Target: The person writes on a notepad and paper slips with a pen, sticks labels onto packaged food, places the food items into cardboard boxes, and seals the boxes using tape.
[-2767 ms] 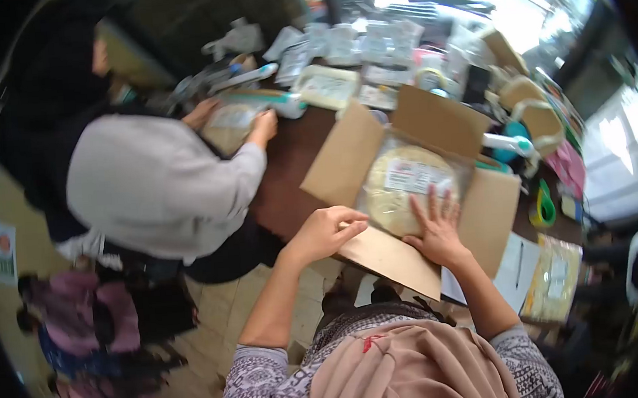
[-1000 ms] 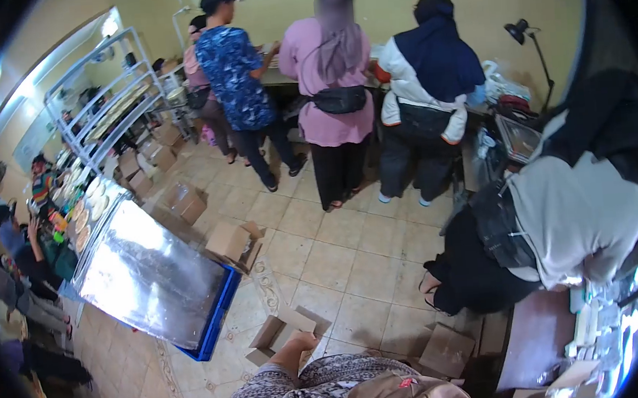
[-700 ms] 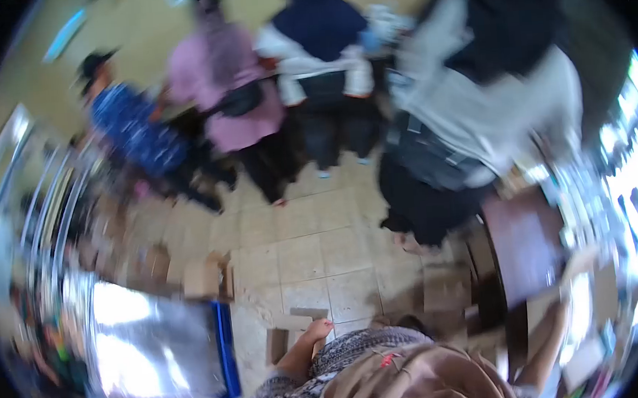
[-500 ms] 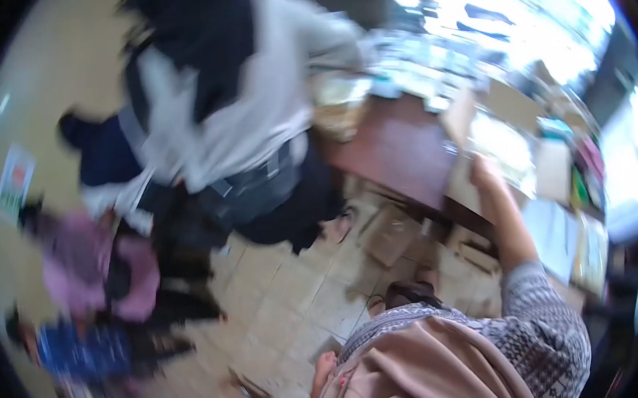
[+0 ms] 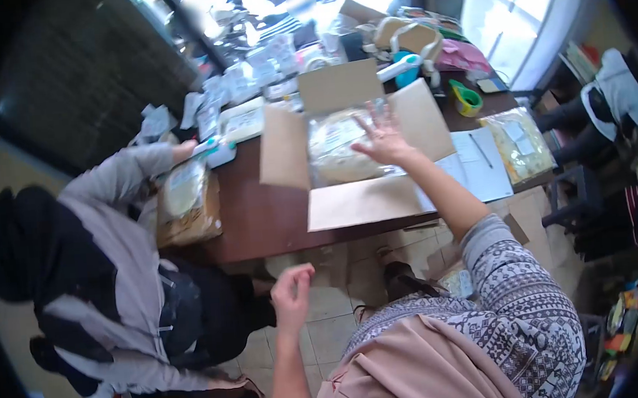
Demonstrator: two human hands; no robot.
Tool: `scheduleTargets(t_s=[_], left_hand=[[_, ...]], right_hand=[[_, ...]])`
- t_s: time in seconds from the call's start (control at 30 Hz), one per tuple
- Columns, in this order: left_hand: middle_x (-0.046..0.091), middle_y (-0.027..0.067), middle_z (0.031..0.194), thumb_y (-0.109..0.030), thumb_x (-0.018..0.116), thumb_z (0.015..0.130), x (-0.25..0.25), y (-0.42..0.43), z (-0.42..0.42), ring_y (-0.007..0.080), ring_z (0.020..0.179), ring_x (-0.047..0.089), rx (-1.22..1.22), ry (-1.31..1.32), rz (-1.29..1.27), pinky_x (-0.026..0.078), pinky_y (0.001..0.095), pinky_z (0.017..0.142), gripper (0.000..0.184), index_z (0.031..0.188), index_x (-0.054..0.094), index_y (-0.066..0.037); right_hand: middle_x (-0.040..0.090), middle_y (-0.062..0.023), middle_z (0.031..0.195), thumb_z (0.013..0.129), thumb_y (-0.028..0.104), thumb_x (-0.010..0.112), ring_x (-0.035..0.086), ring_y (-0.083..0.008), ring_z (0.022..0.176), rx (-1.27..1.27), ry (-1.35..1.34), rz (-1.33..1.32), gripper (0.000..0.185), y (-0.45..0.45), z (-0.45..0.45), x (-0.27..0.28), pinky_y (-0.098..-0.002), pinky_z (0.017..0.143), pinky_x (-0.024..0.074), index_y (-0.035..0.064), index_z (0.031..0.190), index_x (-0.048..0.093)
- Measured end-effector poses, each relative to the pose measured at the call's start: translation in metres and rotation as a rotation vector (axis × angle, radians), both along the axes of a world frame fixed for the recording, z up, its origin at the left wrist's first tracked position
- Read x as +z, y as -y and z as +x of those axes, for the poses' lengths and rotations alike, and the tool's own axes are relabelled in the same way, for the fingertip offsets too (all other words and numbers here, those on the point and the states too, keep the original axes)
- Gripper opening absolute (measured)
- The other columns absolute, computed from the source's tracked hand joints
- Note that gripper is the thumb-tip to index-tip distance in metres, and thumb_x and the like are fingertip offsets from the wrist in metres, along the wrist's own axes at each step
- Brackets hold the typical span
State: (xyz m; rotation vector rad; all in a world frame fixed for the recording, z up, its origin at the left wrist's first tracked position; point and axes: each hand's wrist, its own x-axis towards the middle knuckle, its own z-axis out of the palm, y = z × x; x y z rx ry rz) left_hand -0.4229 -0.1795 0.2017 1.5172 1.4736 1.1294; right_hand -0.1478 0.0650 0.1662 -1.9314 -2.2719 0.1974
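Note:
An open cardboard box [image 5: 364,203] stands on the dark brown table [image 5: 249,204] with its flaps folded outward. Inside lies a round, pale item in clear plastic [image 5: 338,149] with a white label. My right hand [image 5: 385,137] is spread over the right part of this pack, fingers apart; whether it presses on it I cannot tell. In front of the table edge, my left hand [image 5: 292,293] hangs in the air over the floor, its fingers curled together, with nothing visible in them.
At left a co-worker in grey and black [image 5: 108,251] stands by a packed brown item [image 5: 202,218], one hand near a white-green device [image 5: 219,153]. Papers with a pen [image 5: 475,162], a yellow pack [image 5: 518,141] and a green tape roll [image 5: 466,98] lie right of the box.
The view has swung from the room back to the table. My left hand has risen from low beside my body to the front of the table. My right hand is now spread over the pack.

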Motion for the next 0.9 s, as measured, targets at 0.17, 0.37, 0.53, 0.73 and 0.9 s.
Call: scheduleTargets(t_s=[0.17, 0.37, 0.53, 0.73, 0.9], left_hand=[[0.063, 0.0119, 0.084, -0.013, 0.057, 0.084, 0.039, -0.163, 0.076, 0.0267, 0.074, 0.060, -0.332, -0.372, 0.312, 0.048, 0.0334, 0.062, 0.014, 0.093, 0.062, -0.003], [0.008, 0.0135, 0.148, -0.053, 0.042, 0.086, -0.039, -0.253, 0.086, 0.0313, 0.137, 0.007, -0.391, -1.179, -0.030, 0.009, 0.0470, 0.109, 0.074, 0.143, 0.014, -0.014], [0.002, 0.0111, 0.149, -0.059, 0.037, 0.085, -0.059, -0.246, 0.077, 0.0296, 0.137, 0.001, -0.319, -1.099, 0.033, 0.000, 0.0483, 0.108, 0.080, 0.144, 0.006, -0.015], [0.005, 0.0105, 0.149, -0.058, 0.038, 0.085, -0.060, -0.238, 0.071, 0.0292, 0.137, 0.006, -0.210, -0.950, 0.124, 0.005, 0.0469, 0.108, 0.077, 0.143, 0.011, -0.015], [0.014, 0.0118, 0.148, -0.055, 0.036, 0.088, -0.061, -0.234, 0.069, 0.0307, 0.136, 0.012, -0.137, -0.914, 0.209, 0.008, 0.0494, 0.107, 0.070, 0.142, 0.020, -0.014]], right_hand=[[-0.004, -0.0118, 0.149, 0.079, 0.071, 0.033, -0.007, -0.0418, 0.134, 0.068, -0.123, -0.194, 0.078, 0.000, 0.006, -0.030, -0.0531, 0.107, -0.0015, 0.0298, 0.142, 0.015], [-0.003, -0.0127, 0.149, 0.079, 0.067, 0.039, -0.009, -0.0415, 0.134, 0.115, -0.234, -0.187, 0.078, 0.005, 0.012, -0.025, -0.0540, 0.106, -0.0041, 0.0275, 0.143, 0.014], [0.001, -0.0199, 0.147, 0.080, 0.060, 0.046, -0.005, -0.0443, 0.133, 0.154, -0.029, 0.089, 0.081, 0.047, 0.052, 0.011, -0.0562, 0.106, -0.0022, 0.0171, 0.143, 0.015], [0.000, -0.0240, 0.146, 0.082, 0.060, 0.043, -0.005, -0.0410, 0.135, -0.090, -0.176, -0.075, 0.091, 0.071, 0.083, -0.039, -0.0530, 0.107, -0.0019, -0.0009, 0.140, 0.010], [-0.006, -0.0221, 0.146, 0.085, 0.064, 0.032, -0.005, -0.0402, 0.135, -0.182, -0.643, -0.320, 0.090, 0.066, 0.076, -0.054, -0.0535, 0.107, 0.0000, 0.0009, 0.141, -0.001]])
